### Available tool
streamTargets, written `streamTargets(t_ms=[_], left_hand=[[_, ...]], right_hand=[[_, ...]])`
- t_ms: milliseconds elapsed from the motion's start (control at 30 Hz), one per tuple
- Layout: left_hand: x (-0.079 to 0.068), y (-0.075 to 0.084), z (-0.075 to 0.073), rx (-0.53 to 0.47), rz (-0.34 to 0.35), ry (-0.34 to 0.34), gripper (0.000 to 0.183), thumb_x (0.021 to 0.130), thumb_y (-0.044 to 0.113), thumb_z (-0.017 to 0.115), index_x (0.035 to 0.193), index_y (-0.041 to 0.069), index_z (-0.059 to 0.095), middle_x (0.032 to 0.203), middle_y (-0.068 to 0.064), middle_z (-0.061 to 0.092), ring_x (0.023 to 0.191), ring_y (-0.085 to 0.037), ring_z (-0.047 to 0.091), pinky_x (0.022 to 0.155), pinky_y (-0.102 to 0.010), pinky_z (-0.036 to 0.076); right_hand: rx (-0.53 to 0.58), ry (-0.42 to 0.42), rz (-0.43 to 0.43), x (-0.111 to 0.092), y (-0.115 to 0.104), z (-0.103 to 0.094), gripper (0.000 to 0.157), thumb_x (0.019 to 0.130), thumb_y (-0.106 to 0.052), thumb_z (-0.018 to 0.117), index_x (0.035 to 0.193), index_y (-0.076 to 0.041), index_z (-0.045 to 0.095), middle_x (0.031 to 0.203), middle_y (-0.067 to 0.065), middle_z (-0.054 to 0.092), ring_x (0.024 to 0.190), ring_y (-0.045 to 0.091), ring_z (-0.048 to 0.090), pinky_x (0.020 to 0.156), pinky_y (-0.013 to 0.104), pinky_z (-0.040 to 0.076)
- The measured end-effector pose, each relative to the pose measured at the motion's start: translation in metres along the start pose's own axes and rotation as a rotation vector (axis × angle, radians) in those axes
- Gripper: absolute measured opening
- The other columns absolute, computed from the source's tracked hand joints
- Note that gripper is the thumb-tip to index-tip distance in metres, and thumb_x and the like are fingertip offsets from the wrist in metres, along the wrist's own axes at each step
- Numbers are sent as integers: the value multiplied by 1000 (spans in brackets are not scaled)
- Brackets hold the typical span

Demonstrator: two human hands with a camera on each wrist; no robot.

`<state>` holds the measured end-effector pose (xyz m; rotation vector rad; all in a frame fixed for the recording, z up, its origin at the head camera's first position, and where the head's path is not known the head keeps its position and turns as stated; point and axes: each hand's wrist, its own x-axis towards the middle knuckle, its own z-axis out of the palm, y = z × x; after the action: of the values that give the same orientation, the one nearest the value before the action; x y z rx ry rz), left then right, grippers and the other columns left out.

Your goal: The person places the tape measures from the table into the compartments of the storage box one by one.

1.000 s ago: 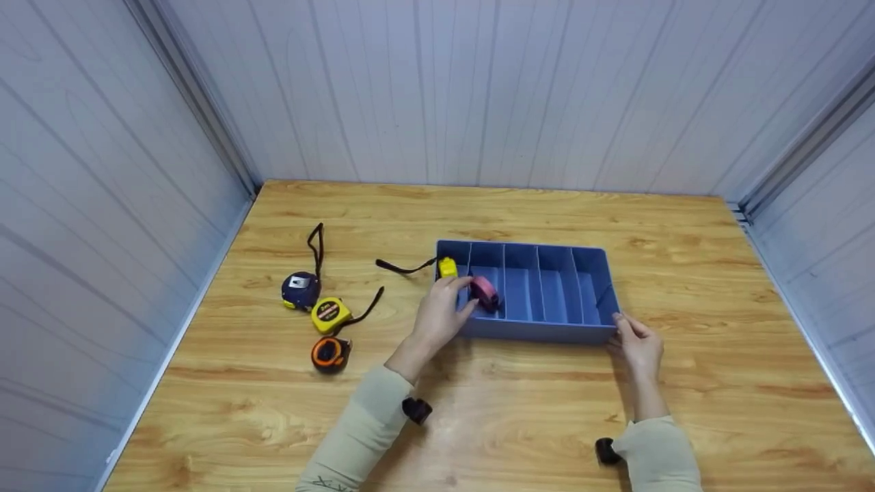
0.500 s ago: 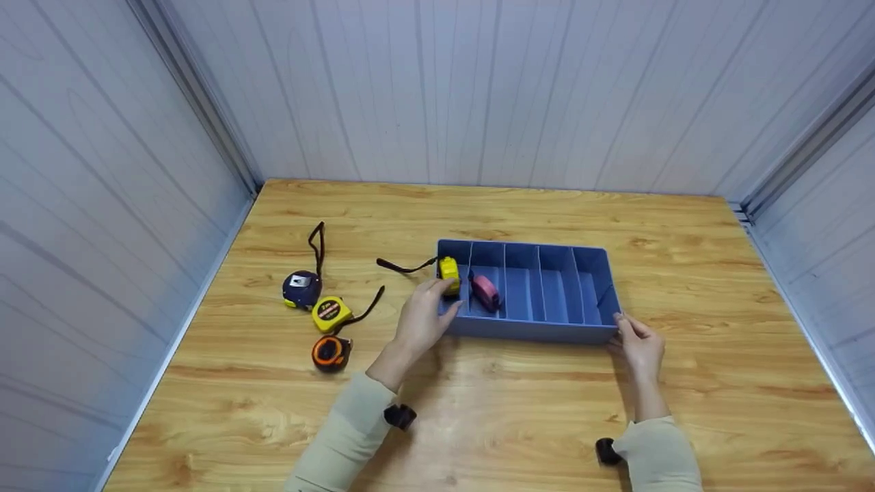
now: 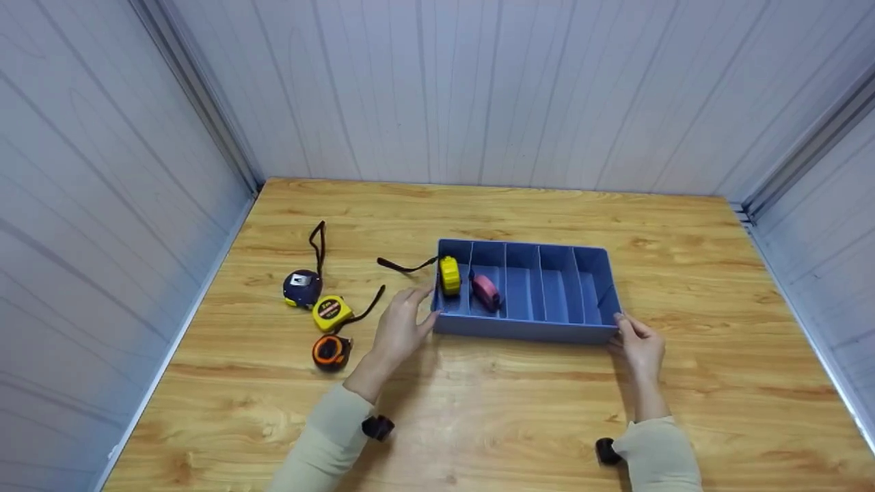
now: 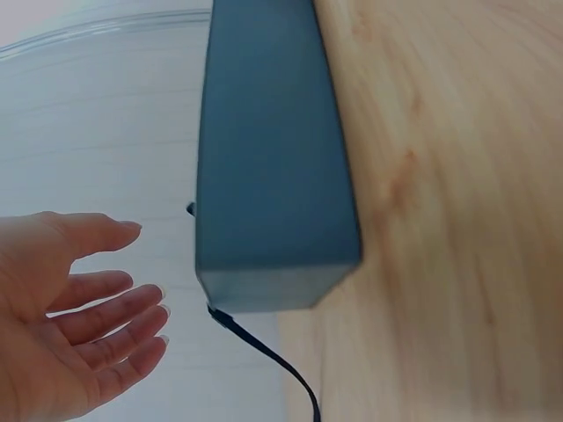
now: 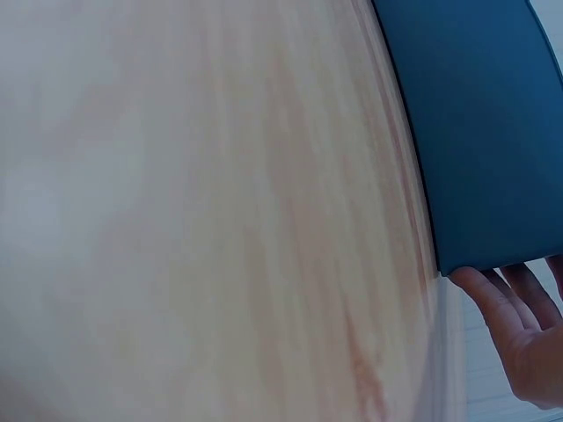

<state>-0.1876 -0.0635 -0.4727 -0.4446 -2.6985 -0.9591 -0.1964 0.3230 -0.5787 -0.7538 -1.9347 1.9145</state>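
A blue box with dividers [image 3: 526, 331] sits on the table. In its leftmost compartment stands a yellow tape measure [image 3: 450, 275], its black strap hanging over the left wall. A pink tape measure [image 3: 486, 292] leans in the compartment beside it. My left hand [image 3: 398, 328] is at the box's front left corner, holding nothing. In the left wrist view that hand [image 4: 79, 316] shows thumb and fingers spread apart, away from the box [image 4: 273, 141]. My right hand [image 3: 641, 348] grips the front right corner; the right wrist view shows its fingers [image 5: 493, 308] along the end wall.
Left of the box lie a dark blue tape measure [image 3: 301, 289] with a looped strap, a yellow one [image 3: 331, 313] with a strap, and a black and orange one [image 3: 331, 352]. White panel walls [image 3: 451, 96] border the wooden table [image 3: 506, 417].
My left hand has let go of the pink tape measure and moved left, past the yellow one, out to the box's left corner. My right hand has stayed at its corner.
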Motion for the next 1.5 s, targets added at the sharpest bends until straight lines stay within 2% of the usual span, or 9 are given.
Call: streamTargets(t_ms=[133,367,533,733,967,1067,1167,1300,1500], left_hand=[[-7,-9,-3,29,-29,-14,41,79,15,66,115,-2,56,108,-16,56,101,-30,52,85,-38,44],[-18,-27,-7,53,-32,2,43,78,14,67,116,-2,55,108,-16,55,102,-30,51,85,-38,43],[-26,-39,-14,81,-96,-26,46,78,16,67,119,-1,53,113,-19,52,106,-32,47,87,-41,42],[-35,-50,-22,99,-134,-37,53,77,15,68,123,-1,49,116,-21,48,107,-34,45,86,-44,41],[-46,-64,-28,126,-122,-4,58,74,14,71,124,-4,47,115,-23,48,106,-36,44,88,-46,38],[-51,-70,-31,145,-114,4,59,73,14,72,123,-6,46,115,-24,47,106,-38,44,88,-47,37],[-56,-74,-34,154,-115,13,60,72,13,72,122,-7,46,115,-25,46,108,-39,42,88,-48,37],[-63,-80,-37,159,-145,9,63,71,14,73,124,-6,44,117,-27,44,109,-40,40,88,-52,35],[-72,-88,-41,194,-196,-3,68,69,17,75,125,-5,43,118,-29,42,109,-43,39,85,-55,34]], right_hand=[[14,-26,11,-5,-6,-2,44,77,-26,69,111,0,61,75,-6,64,56,10,63,51,27,51],[32,-40,38,-18,-21,-1,38,74,-30,71,105,-8,66,79,-3,64,58,10,63,53,26,51],[44,-63,31,-26,-32,1,47,76,-27,69,112,2,60,89,8,64,58,11,63,53,28,51],[26,-8,29,-13,-15,1,37,76,-27,70,105,-5,66,77,-4,64,56,11,63,52,27,51],[1,-8,16,-1,-1,-1,51,76,-29,69,115,3,58,87,1,64,57,10,63,53,28,51],[19,-6,15,0,1,-1,44,76,-28,69,111,-2,61,80,-4,63,56,11,63,52,27,51],[40,-6,13,0,2,-1,27,76,-26,70,99,-12,68,73,-8,63,55,11,63,51,27,51],[55,-7,7,-1,1,-1,8,76,-25,70,83,-21,69,71,-8,63,55,11,63,49,27,51],[54,-10,0,-1,1,-1,5,76,-25,70,81,-25,69,71,-9,63,56,11,63,49,27,51]])
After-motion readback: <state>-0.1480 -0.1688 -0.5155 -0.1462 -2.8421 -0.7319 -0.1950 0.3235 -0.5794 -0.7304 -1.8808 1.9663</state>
